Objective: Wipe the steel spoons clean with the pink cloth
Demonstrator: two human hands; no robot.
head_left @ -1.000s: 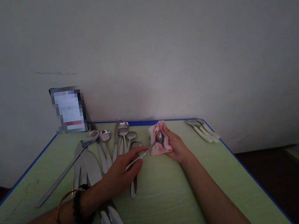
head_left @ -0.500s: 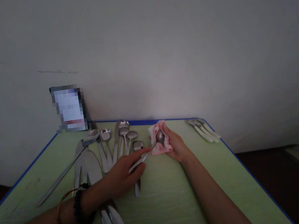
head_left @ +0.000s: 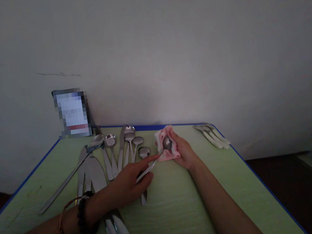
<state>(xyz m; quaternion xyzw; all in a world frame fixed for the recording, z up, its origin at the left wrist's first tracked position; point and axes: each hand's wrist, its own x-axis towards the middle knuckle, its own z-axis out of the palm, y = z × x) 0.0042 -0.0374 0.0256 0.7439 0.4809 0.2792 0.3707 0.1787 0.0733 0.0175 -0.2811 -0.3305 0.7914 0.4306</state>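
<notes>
Grip of the left hand [head_left: 132, 180] is closed on the handle of a metal spoon [head_left: 167, 143], thumb and index finger along it, the index finger reaching forward toward the bowl. That bowl rests against a crumpled pink-and-white cloth [head_left: 164, 156] held in the right hand [head_left: 184, 151], above the far part of the green desk [head_left: 181, 214]. The right thumb lies at the cloth's edge; the other fingers are mostly hidden, so I can't tell whether they press on the bowl from behind. Just beyond the left hand lies a small spoon [head_left: 144, 152], with more spoons and knives clustered to its left. A long-handled spoon [head_left: 66, 183] slants across the desk's left side, near a broad blade [head_left: 96, 172] partly covered by the left forearm. Three forks [head_left: 213, 136] with pale handles lie together near the far right corner
</notes>
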